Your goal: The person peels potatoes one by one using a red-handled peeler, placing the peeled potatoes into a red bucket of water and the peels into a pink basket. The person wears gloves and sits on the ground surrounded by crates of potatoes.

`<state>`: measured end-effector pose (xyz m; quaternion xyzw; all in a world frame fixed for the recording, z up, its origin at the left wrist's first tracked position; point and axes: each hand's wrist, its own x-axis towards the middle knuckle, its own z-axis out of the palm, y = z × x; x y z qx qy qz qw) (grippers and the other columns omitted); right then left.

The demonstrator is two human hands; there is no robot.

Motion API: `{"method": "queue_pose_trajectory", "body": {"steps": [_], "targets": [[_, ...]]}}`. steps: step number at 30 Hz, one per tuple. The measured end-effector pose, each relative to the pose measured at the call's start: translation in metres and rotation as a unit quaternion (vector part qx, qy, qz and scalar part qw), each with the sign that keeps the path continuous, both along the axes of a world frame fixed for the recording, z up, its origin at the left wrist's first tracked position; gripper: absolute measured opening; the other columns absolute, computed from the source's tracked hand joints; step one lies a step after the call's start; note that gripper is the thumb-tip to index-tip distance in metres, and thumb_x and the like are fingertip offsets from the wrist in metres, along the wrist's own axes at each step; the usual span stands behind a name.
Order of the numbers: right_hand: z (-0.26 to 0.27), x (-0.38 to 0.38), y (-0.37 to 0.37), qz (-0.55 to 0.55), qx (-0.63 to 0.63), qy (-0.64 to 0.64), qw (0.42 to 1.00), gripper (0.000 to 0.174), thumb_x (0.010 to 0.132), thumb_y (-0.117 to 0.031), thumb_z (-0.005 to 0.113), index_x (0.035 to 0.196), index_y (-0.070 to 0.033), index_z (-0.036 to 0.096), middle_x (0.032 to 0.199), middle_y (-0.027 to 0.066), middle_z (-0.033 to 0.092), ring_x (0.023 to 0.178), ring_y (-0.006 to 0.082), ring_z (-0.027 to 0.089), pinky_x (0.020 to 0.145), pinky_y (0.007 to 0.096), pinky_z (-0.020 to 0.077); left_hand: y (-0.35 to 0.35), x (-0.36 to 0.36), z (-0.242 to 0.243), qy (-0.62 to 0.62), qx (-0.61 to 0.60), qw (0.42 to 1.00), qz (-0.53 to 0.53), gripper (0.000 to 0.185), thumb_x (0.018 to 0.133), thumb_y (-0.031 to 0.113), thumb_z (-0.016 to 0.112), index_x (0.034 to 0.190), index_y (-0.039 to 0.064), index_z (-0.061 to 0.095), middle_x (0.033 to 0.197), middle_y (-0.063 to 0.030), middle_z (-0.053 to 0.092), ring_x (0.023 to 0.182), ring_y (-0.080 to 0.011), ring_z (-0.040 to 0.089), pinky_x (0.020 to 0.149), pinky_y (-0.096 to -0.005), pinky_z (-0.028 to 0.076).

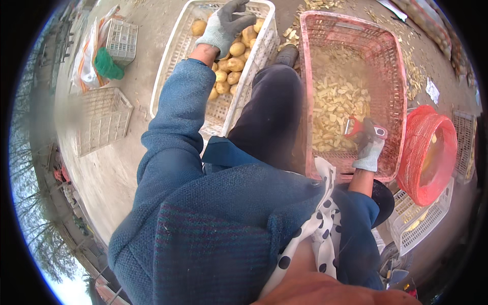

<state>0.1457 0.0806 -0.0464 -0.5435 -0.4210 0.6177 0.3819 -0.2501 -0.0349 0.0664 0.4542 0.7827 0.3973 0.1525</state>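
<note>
My left hand (228, 24), in a grey coated work glove, hangs over the far end of a white plastic crate (167, 72). Its fingers are apart, and nothing shows between them. Several potatoes (236, 64) lie in that crate, just below and beside the hand. My right hand (369, 146), gloved the same way, grips a vegetable peeler (355, 126) with a red handle. The peeler's metal blade points left, above a red plastic crate (388, 80). Pale yellow potato peelings (337, 101) cover the bottom of this crate.
My leg (272, 110) stands between the two crates. At right is a red mesh sack (410, 152) with its mouth wide, above a white crate (423, 232). Another white crate (105, 118) and a green net bag (106, 65) are at left. Peelings (415, 72) litter the ground.
</note>
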Motion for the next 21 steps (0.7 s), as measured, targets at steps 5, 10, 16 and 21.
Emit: {"method": "queue_pose_trajectory", "body": {"steps": [5, 10, 16, 21], "targets": [[-0.003, -0.015, -0.018, 0.081, -0.034, -0.087, 0.992, 0.022, 0.074, -0.012, 0.065, 0.090, -0.003, 0.054, 0.068, 0.0016, 0.053, 0.044, 0.0094, 0.047, 0.036, 0.0193, 0.0371, -0.194, -0.129, -0.201, -0.002, -0.383, 0.900, 0.208, 0.062, 0.066, 0.028, 0.071, 0.119, 0.009, 0.048, 0.111, -0.0159, 0.055, 0.103, -0.0258, 0.053, 0.087, -0.0349, 0.042], [-0.042, 0.015, -0.014, 0.054, 0.052, -0.146, 0.986, 0.025, 0.073, -0.014, 0.066, 0.093, -0.003, 0.054, 0.065, 0.0017, 0.054, 0.041, 0.0090, 0.046, 0.034, 0.0187, 0.0365, -0.231, -0.085, -0.286, -0.154, -0.583, 0.766, 0.223, 0.062, 0.065, 0.038, 0.071, 0.117, 0.011, 0.050, 0.117, -0.0122, 0.052, 0.106, -0.0267, 0.051, 0.090, -0.0366, 0.041], [-0.020, 0.020, -0.029, 0.101, -0.006, -0.240, 0.966, 0.019, 0.075, -0.017, 0.066, 0.086, -0.006, 0.055, 0.061, 0.0011, 0.051, 0.041, 0.0087, 0.043, 0.036, 0.0197, 0.0348, -0.224, -0.061, -0.376, -0.168, -0.537, 0.720, 0.407, 0.033, 0.077, 0.024, 0.060, 0.106, 0.009, 0.058, 0.109, -0.0147, 0.056, 0.100, -0.0241, 0.056, 0.078, -0.0328, 0.048], [-0.007, -0.013, -0.038, 0.122, -0.041, -0.298, 0.946, 0.015, 0.077, -0.019, 0.064, 0.082, -0.007, 0.056, 0.056, 0.0001, 0.049, 0.040, 0.0086, 0.042, 0.036, 0.0203, 0.0335, -0.218, -0.063, -0.390, 0.000, -0.560, 0.747, 0.358, 0.025, 0.081, 0.014, 0.053, 0.105, 0.006, 0.053, 0.106, -0.0138, 0.057, 0.094, -0.0259, 0.058, 0.073, -0.0353, 0.050]]}}
